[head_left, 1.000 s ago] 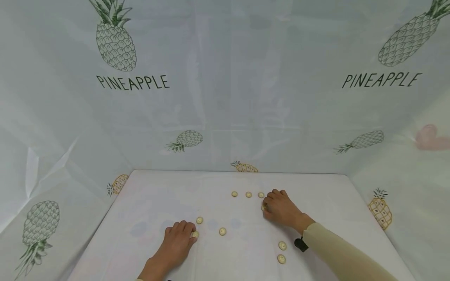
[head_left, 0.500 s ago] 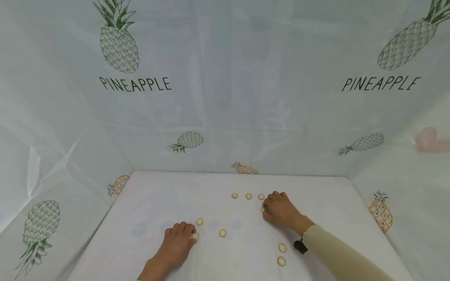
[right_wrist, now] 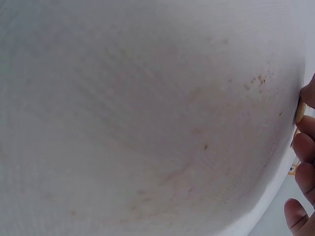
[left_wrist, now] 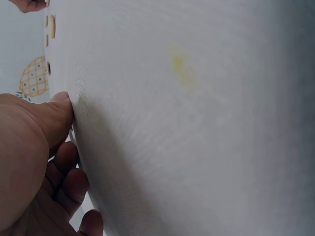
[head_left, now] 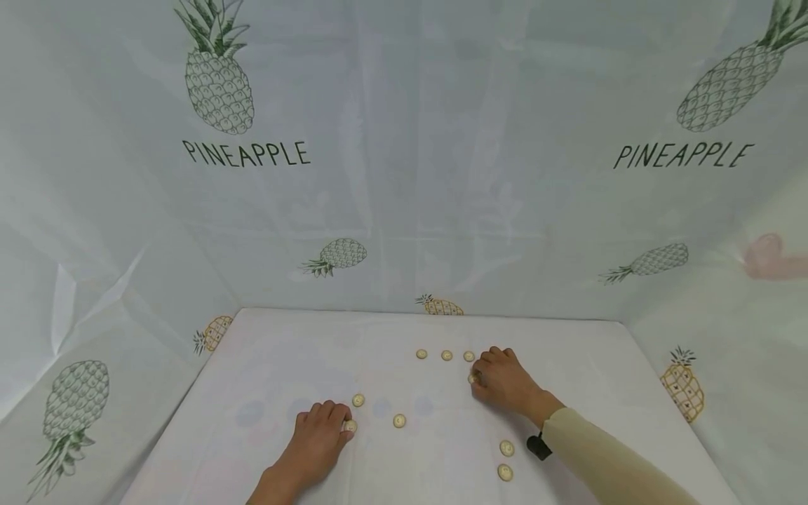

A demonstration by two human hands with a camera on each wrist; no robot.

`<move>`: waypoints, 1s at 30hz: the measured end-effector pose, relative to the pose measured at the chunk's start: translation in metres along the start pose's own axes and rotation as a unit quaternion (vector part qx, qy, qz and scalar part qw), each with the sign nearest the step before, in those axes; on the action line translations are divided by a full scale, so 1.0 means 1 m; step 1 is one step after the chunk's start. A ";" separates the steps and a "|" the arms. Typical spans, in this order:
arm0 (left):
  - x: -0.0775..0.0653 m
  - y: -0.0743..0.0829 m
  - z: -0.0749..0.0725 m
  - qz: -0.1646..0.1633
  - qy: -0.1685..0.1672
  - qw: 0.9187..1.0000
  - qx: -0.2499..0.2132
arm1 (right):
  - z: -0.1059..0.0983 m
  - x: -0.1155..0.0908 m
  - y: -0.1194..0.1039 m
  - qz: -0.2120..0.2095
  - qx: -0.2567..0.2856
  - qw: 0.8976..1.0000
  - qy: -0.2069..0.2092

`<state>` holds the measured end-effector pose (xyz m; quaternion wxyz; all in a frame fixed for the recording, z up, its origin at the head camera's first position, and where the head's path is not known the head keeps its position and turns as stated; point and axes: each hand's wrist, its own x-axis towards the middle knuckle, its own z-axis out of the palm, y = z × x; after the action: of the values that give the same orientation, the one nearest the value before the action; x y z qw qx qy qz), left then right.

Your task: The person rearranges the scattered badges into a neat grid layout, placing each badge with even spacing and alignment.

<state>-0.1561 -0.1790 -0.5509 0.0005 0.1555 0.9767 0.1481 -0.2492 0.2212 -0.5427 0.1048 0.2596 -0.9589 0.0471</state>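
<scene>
White pineapple-print cloth [head_left: 391,182] behind a white-covered table [head_left: 284,358]. Left hand [head_left: 318,439] pinches round cream disc [head_left: 351,426], 9 o'clock of table centre — loose disc [head_left: 400,421] at its 3 o'clock. Right hand [head_left: 503,380] pinches second disc [head_left: 472,378], 2 o'clock of centre — three-disc row [head_left: 447,355] at its 10 to 12, disc pair [head_left: 507,448] at its 5.

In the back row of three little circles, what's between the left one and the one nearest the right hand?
Another round disc, with bare white cloth on each side; the head view shows it.
</scene>
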 end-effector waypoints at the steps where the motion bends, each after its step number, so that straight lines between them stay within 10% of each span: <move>1: 0.000 0.000 0.000 0.001 0.000 1.000 -0.002 | 0.000 -0.001 0.000 0.000 -0.001 1.000 0.000; 18: 0.002 -0.002 0.004 0.001 0.005 1.000 0.004 | -0.014 -0.009 -0.001 0.024 -0.025 0.999 0.010; 30: 0.002 -0.001 0.001 -0.001 0.004 1.000 -0.005 | -0.040 -0.066 -0.003 0.004 -0.043 0.998 0.048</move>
<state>-0.1578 -0.1788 -0.5521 -0.0020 0.1544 0.9759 0.1539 -0.1855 0.2565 -0.5185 0.1617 0.2481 -0.9550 0.0185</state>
